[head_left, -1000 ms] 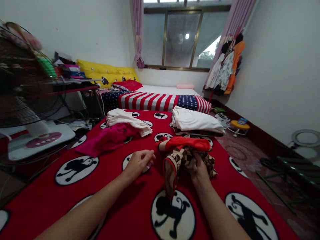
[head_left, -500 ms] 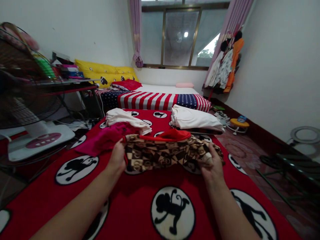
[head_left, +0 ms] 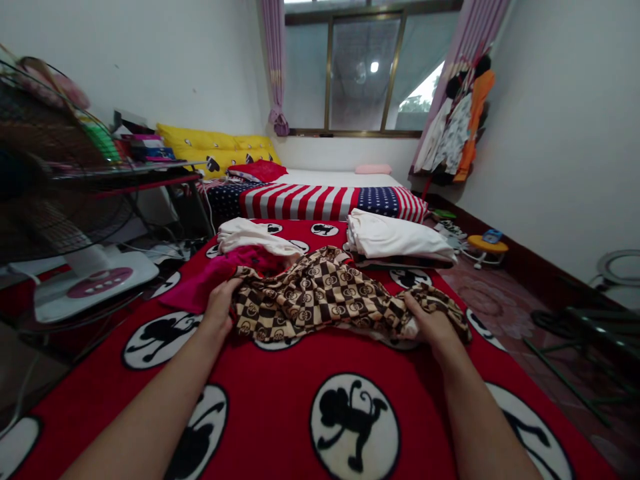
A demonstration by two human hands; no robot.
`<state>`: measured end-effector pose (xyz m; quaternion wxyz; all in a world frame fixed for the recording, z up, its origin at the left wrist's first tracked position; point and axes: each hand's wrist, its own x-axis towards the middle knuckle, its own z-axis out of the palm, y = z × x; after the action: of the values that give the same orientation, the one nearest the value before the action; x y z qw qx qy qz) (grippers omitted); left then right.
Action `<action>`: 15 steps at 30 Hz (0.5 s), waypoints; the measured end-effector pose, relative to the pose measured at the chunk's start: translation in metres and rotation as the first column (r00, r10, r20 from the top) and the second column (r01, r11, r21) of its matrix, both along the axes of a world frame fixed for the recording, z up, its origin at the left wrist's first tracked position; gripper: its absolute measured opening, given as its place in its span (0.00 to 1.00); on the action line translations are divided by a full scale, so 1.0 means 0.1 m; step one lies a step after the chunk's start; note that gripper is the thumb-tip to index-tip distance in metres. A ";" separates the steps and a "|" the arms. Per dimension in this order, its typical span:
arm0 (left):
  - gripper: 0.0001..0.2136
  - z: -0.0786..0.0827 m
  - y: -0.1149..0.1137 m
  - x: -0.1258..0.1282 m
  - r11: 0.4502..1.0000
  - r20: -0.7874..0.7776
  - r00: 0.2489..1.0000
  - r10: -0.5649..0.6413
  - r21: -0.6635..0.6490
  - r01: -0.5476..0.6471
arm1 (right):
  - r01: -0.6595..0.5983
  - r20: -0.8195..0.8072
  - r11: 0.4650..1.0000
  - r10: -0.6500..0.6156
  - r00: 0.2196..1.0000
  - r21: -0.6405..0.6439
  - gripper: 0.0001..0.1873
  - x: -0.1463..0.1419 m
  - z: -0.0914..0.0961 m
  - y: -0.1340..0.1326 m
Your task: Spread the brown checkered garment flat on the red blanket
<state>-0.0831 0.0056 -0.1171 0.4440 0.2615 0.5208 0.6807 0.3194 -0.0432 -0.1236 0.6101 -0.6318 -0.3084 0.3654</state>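
Checkered garment (head_left: 320,297) gripped at both ends by left hand (head_left: 220,307), right hand (head_left: 433,323); red blanket (head_left: 280,373) bare below.

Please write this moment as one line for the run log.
left hand: grip on checkered garment | right hand: grip on its other end | garment: spread on red blanket

Both forearms are bare from the lower frame edge to the wrists, with no sleeve showing. The left hand (head_left: 220,308) and the right hand (head_left: 433,327) are bare too, without gloves. No ring, watch or band shows on either wrist. Fingertips are partly hidden in cloth.
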 end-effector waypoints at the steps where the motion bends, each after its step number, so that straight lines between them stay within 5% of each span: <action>1: 0.10 0.00 -0.01 0.01 1.000 -0.029 0.999 -0.031 0.006 0.031 | -0.049 -0.080 0.999 0.049 0.996 0.012 0.14 -0.02 0.05 -0.03; 4: 0.14 0.00 -0.06 0.05 0.997 -0.174 0.983 -0.063 0.024 0.068 | -0.171 -0.394 0.937 0.287 0.873 0.303 0.19 -0.13 0.21 -0.10; 7: 0.16 0.00 -0.09 0.10 0.995 -0.235 0.968 -0.085 0.031 0.095 | -0.068 -0.465 0.853 0.346 0.815 0.517 0.20 -0.26 0.26 -0.10; 11: 0.17 0.05 -0.12 0.19 0.988 -0.192 0.971 -0.140 0.041 0.150 | 0.013 -0.202 0.928 0.067 0.977 0.372 0.23 -0.40 0.13 -0.05; 15: 0.16 0.22 -0.26 0.34 0.963 -0.081 0.962 -0.262 0.036 0.266 | -0.258 0.096 0.915 0.240 0.966 0.310 0.20 -0.63 0.10 -0.14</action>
<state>-0.0496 -0.0200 -0.0948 0.5046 0.3642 0.4817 0.6170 0.2563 -0.0576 -0.1137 0.6441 -0.4900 -0.4585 0.3672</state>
